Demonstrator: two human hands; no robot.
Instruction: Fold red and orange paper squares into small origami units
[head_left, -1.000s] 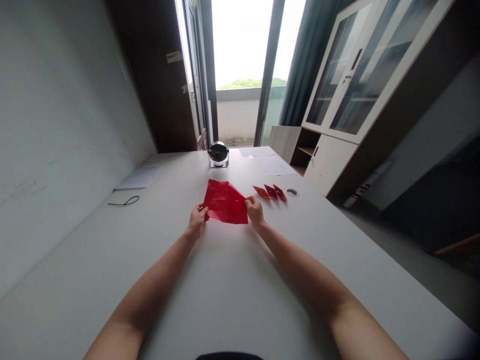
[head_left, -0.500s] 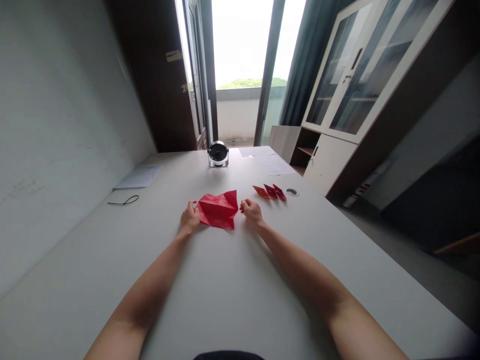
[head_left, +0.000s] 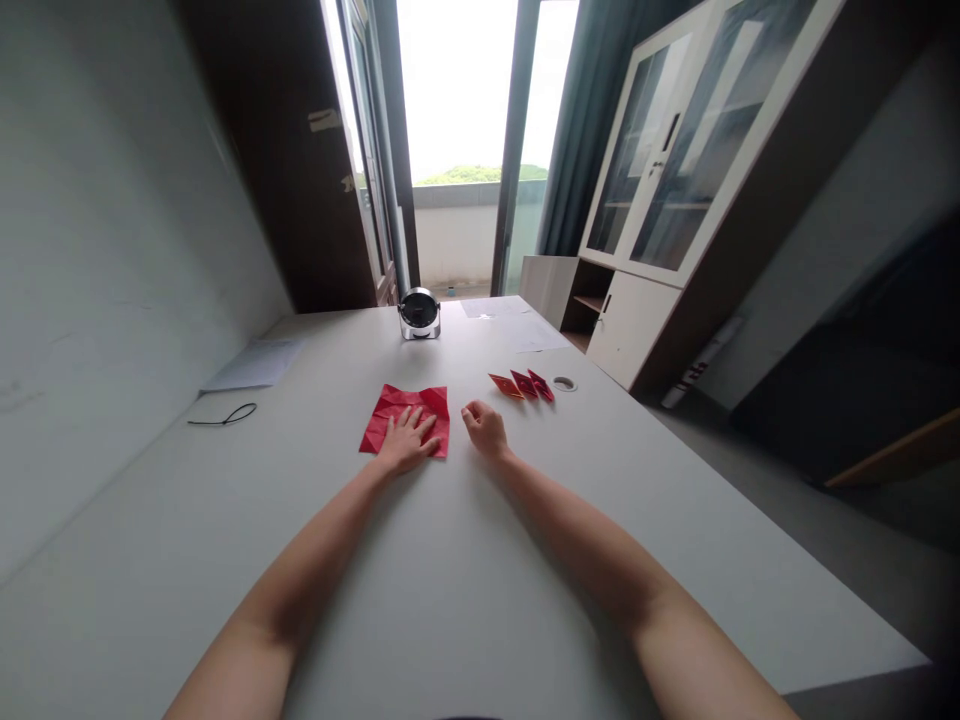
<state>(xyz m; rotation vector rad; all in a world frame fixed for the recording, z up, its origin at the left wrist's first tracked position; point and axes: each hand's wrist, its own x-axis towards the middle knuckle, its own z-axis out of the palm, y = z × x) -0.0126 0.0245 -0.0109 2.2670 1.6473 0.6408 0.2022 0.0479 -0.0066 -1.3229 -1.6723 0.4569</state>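
A creased red sheet of paper (head_left: 386,408) lies on the white table (head_left: 420,600), its upper right part raised a little. My left hand (head_left: 407,440) rests flat on the paper with its fingers spread. Just right of the sheet, apart from it, my right hand (head_left: 485,428) is on the table with the fingers curled in; whether anything is inside them is hidden. Beyond the right hand, three small folded paper pieces stand in a row: an orange one (head_left: 507,386) and two dark red ones, among them the rightmost piece (head_left: 541,387).
A roll of white tape (head_left: 565,383) lies right of the folded pieces. At the back stands a small round black-and-silver device (head_left: 419,313). Papers (head_left: 253,365) and a black cable tie (head_left: 225,415) lie by the left wall. More sheets (head_left: 536,333) are at the far right.
My left hand has let go of the paper's left edge and now presses flat on it. The sheet has gone from lifted and bent to mostly flat. The view has turned slightly right.
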